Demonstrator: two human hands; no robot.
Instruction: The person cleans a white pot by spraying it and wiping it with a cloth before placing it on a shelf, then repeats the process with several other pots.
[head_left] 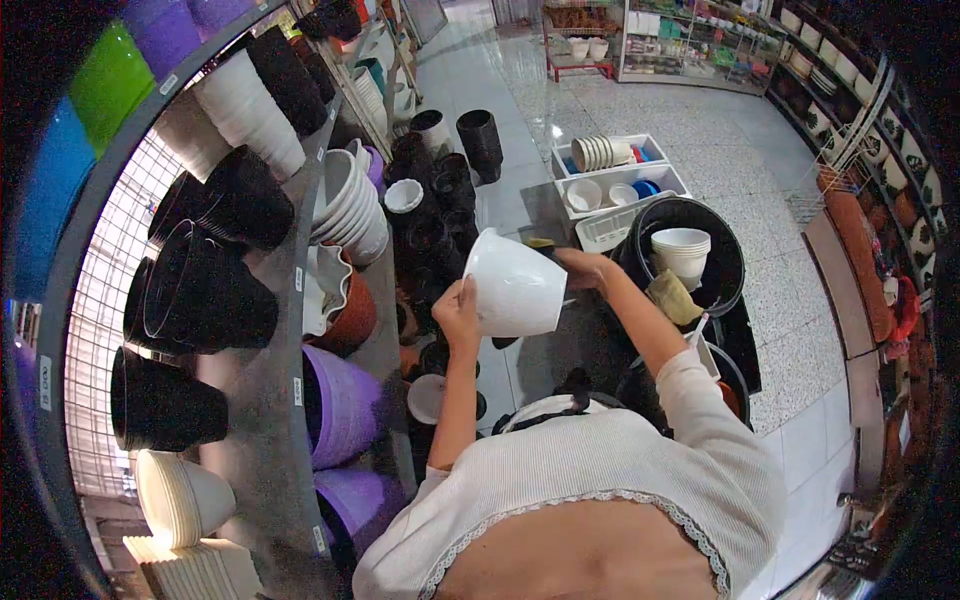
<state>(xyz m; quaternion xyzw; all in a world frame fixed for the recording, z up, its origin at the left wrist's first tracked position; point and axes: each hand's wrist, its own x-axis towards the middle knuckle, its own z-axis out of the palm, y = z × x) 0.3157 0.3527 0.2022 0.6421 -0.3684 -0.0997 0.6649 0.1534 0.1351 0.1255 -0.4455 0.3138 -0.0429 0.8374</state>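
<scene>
A white plastic flowerpot (pixel 520 285) is held up on its side in front of me. My left hand (pixel 457 317) grips it at the rim, thumb on the outer wall. My right hand (pixel 588 270) is closed beside the pot's base. A small dark and yellowish piece (pixel 540 243) shows at those fingers, partly behind the pot, and I cannot make out what it is. To the right of that hand, a stack of white pots (pixel 682 258) stands in a large black tub (pixel 738 235). A yellowish cloth (pixel 675 298) hangs over the tub's near edge.
Shelves on the left carry black pots (pixel 205 290), purple pots (pixel 345 405) and cream pots (pixel 185 498). Stacked dark pots (pixel 480 140) stand on the floor ahead. A white crate (pixel 655 155) holds more pots. Another rack (pixel 850 75) lines the right side.
</scene>
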